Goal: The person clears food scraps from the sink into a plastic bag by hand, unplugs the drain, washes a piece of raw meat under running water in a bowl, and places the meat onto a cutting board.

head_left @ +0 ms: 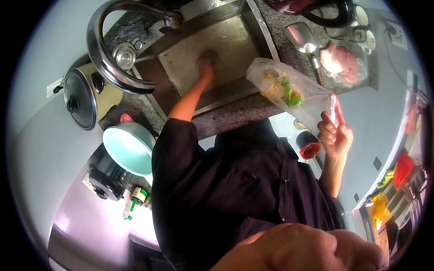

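Faucet over sink, cooker alongside

The tap at the far left is shiny metal, very smooth. The sink is metal too, but not so bright. The counter looks like hard, speckled stone. On the right, the bag is thin, see-through plastic – all crinkly. The bowl on the left looks like smooth plastic. Near us, the shirt is soft cloth – mostly matt.
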A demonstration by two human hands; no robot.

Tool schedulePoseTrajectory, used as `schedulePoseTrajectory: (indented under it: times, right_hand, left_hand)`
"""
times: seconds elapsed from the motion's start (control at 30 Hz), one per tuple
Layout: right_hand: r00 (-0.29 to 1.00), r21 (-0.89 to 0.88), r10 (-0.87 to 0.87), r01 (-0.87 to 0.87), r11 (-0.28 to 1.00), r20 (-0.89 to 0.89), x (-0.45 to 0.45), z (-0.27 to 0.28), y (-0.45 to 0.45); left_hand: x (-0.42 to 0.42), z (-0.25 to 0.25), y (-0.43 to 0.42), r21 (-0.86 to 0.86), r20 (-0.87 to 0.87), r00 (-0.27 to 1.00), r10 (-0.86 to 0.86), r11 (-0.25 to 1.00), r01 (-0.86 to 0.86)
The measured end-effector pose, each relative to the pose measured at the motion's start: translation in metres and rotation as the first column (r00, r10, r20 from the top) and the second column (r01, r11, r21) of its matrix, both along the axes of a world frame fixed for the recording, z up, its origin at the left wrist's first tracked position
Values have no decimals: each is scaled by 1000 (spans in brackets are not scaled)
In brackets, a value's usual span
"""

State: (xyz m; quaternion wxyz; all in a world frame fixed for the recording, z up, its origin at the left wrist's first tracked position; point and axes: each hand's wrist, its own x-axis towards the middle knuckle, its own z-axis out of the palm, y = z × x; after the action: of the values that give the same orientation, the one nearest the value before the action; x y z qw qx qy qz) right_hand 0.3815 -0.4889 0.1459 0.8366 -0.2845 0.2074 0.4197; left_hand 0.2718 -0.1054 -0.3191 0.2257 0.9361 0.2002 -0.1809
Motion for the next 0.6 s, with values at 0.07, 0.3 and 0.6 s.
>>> schedulePoseTrajectory:
  times: [0.07, 0.3, 0.6]
  right_hand:
    - [999, -80, -37, 37, 996, 3, -1, 2, 4]
    - [999, -70, -51, 52, 996, 13, -5, 0, 0]
    - [1000, -31, -18, 19, 999, 22, -7, -3, 1]
  left_hand:
    - [32, 24, 0, 64, 65, 998, 5, 998, -9]
    - [39, -27, -9, 298, 66, 979, -194, 940, 166]
    - [23, 30, -16, 232, 89, 955, -282, 939, 256]
